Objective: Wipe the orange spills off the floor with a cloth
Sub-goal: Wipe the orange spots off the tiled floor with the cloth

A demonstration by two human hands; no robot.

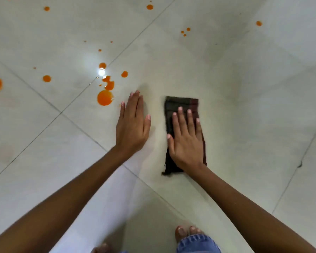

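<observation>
Spreading over the left of the pale tiled floor (pixel 254 110), orange spills (pixel 104 97) end just beside the left hand (pixel 132 128), its grip wide, fingers straight. Then the cloth (pixel 181 103) — dark, folded, frayed, its long axis pointing away from the person — pressed under the right hand (pixel 186 141), grip wide too; bare floor lies beyond.

The floor (pixel 254 73) is pale glossy tile crossed by thin dark grout lines. A dark folded cloth (pixel 181 105) lies flat on it near the centre. Orange spills (pixel 104 97) dot the tiles from 9 to 1 o'clock of the cloth. The biggest cluster is at 10 o'clock, and 3 small drops (pixel 185 31) sit at 12 o'clock. The left hand (pixel 132 125) rests flat on the tile between cluster and cloth. Bare toes (pixel 187 231) stand at 6 o'clock.
</observation>
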